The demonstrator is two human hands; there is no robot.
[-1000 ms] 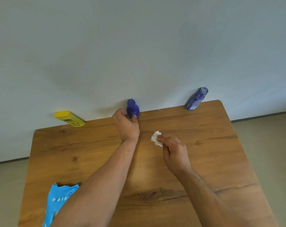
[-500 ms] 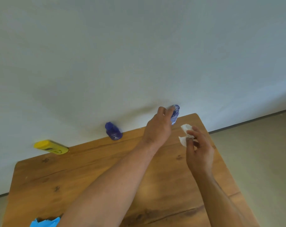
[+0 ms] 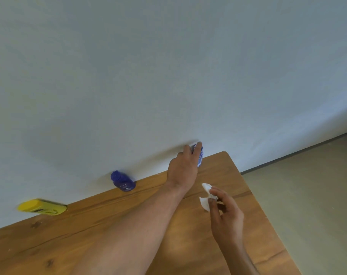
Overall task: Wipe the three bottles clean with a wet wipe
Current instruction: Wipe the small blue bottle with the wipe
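Note:
Three bottles stand along the wall at the back of the wooden table: a yellow bottle at the left, a short dark-blue bottle in the middle, and a slim blue bottle at the right. My left hand reaches across to the slim blue bottle and its fingers wrap around it, hiding most of it. My right hand hovers over the table's right side and pinches a crumpled white wet wipe between thumb and fingertips.
A pale wall rises directly behind the bottles. The table's right edge drops off to a beige floor.
My left hand left the short dark-blue bottle and moved right to the slim blue bottle, closing around it. My right hand followed to the right with the wipe. The view tilted upward.

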